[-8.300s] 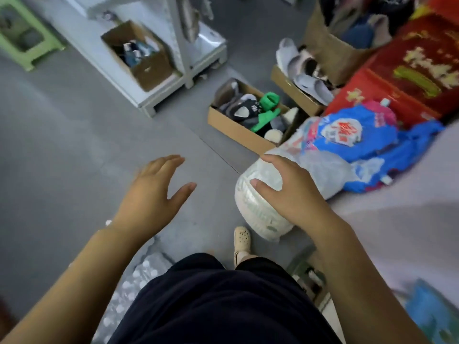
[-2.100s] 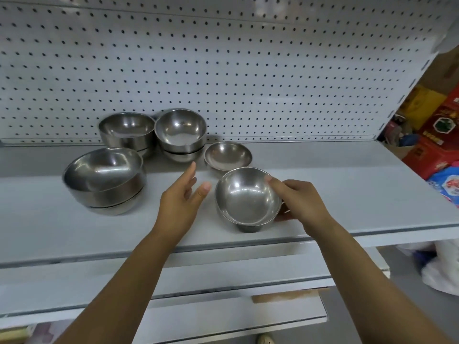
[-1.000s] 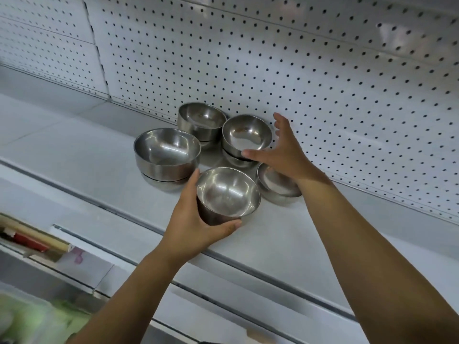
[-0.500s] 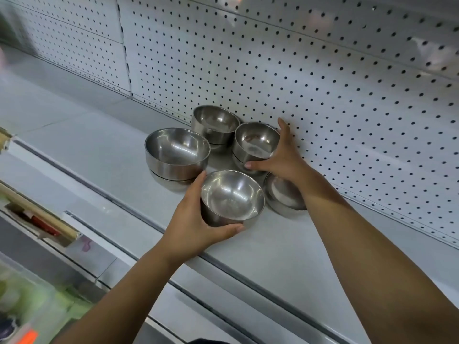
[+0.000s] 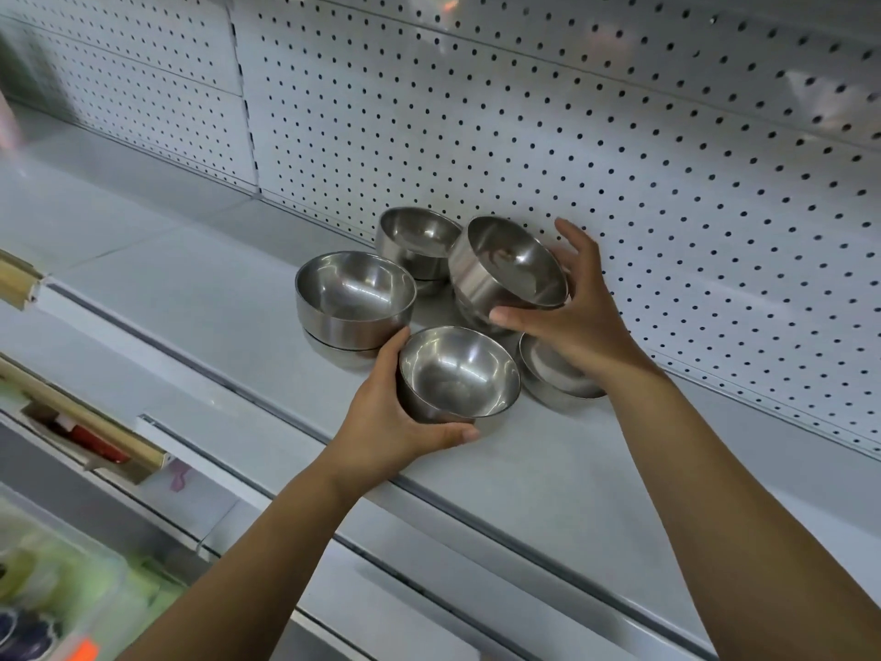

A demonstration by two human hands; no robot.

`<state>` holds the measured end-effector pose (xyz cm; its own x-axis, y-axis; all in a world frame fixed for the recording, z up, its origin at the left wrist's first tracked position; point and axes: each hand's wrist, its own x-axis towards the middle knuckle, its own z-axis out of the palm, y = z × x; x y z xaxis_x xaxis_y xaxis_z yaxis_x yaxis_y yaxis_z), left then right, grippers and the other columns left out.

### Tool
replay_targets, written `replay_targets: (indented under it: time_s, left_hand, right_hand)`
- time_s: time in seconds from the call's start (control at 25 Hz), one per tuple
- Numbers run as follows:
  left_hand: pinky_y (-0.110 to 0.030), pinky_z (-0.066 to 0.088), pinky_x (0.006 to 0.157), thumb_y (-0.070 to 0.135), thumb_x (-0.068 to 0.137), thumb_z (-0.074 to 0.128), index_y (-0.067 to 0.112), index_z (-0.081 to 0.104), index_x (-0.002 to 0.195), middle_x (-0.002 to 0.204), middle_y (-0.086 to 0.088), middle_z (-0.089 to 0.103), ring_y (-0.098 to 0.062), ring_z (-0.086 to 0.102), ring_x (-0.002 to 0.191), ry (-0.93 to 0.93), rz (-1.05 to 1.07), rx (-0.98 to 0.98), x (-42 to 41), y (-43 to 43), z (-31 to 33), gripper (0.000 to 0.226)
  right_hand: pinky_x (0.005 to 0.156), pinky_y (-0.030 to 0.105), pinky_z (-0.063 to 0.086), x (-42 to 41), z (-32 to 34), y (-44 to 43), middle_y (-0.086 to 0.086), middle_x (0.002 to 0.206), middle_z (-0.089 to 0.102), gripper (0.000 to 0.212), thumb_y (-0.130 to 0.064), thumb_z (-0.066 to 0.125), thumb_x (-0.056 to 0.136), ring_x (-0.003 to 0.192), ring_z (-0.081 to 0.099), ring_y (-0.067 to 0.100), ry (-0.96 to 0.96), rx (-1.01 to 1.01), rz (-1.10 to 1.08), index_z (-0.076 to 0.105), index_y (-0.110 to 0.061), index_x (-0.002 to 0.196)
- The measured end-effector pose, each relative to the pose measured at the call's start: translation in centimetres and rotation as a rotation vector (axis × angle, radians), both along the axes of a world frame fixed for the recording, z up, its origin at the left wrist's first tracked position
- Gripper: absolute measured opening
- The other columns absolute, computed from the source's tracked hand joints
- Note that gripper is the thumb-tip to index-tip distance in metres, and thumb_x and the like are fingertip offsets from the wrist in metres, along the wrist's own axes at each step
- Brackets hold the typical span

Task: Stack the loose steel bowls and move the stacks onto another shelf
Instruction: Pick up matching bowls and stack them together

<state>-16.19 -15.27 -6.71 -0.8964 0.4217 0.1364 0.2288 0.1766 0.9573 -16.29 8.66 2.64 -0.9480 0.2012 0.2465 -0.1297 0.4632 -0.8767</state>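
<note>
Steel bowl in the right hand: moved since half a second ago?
Yes. The right hand has lifted and tilted the steel bowl off the bowl beneath it; the rear bowl stack beside it sits level.

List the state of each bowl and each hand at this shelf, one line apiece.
left hand: grips the front bowl by its side.
right hand: grips the tilted bowl.
front bowl: upright, empty.
tilted bowl: tipped toward the camera, empty.
large bowl: upright, nested on another, untouched.
back bowl: upright, stacked on another, untouched.
shallow bowl: flat on the shelf, partly under the right wrist.
</note>
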Motion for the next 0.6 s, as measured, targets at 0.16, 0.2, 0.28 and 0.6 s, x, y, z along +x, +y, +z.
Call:
replay_targets:
  time_s: [0.16, 0.2, 0.28, 0.6]
  left_hand:
    - [-0.014, 0.049, 0.096, 0.037, 0.060, 0.097, 0.041, 0.036, 0.145, 0.134, 0.024, 0.054, 0.007, 0.056, 0.121, -0.045, -0.122, 0.065, -0.7, -0.6, 0.4, 0.105]
    - [-0.014, 0.051, 0.093, 0.038, 0.063, 0.095, 0.042, 0.038, 0.142, 0.134, 0.022, 0.055, 0.007, 0.057, 0.119, -0.078, -0.144, 0.108, -0.7, -0.7, 0.5, 0.097]
    - [-0.012, 0.050, 0.091, 0.049, 0.072, 0.087, 0.048, 0.042, 0.136, 0.135, 0.022, 0.055, 0.010, 0.057, 0.119, -0.133, -0.151, 0.181, -0.5, -0.9, 0.6, 0.078]
    - [-0.002, 0.043, 0.088, 0.049, 0.093, 0.050, 0.029, 0.051, 0.143, 0.127, 0.026, 0.064, 0.016, 0.056, 0.118, -0.149, -0.132, 0.311, -0.3, -1.0, 1.1, 0.053]
  right_hand:
    - [0.107, 0.043, 0.052, 3.4, -0.4, -2.0, -0.019, 0.149, 0.046, 0.121, -0.054, 0.102, 0.040, 0.131, 0.060, 0.014, -0.063, -0.029, 0.006, 0.033, -0.069, 0.138]
    - [0.110, 0.045, 0.049, 4.1, -0.7, -2.3, -0.021, 0.150, 0.045, 0.121, -0.055, 0.102, 0.041, 0.135, 0.056, 0.013, -0.073, 0.001, -0.004, 0.032, -0.071, 0.138]
    - [0.115, 0.043, 0.046, 5.4, -1.1, -2.7, -0.025, 0.151, 0.043, 0.121, -0.049, 0.102, 0.048, 0.140, 0.048, 0.006, -0.087, 0.056, -0.001, 0.030, -0.066, 0.143]
    - [0.112, 0.019, 0.039, 7.6, -2.5, -5.2, -0.038, 0.147, 0.039, 0.117, -0.045, 0.100, 0.047, 0.137, 0.038, -0.016, -0.130, 0.053, -0.049, 0.031, -0.066, 0.138]
